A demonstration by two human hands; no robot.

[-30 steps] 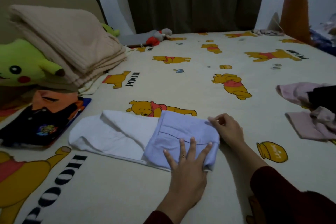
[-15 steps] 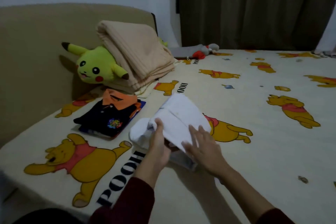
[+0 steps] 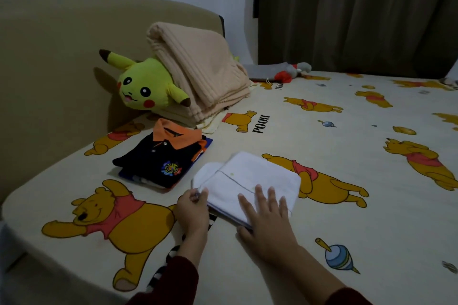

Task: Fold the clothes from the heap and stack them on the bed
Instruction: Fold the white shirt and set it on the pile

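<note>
Head cam | white garment (image 3: pixel 250 178) now fully folded vs 1 s ago, beside polo stack (image 3: pixel 161 156) | L hand (image 3: pixel 192 208) pinches corner, R hand (image 3: pixel 265 215) flat on top | next – stack it

White garment (image 3: pixel 250 181): folded into a flat rectangle, lying on the bed sheet (image 3: pixel 347 193). Just left, apart: a small stack (image 3: pixel 161 161) of folded clothes, black orange-collared polo shirt on top.

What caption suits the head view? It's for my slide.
Both hands, left and right, settle a folded white garment beside the folded polo stack.
</note>
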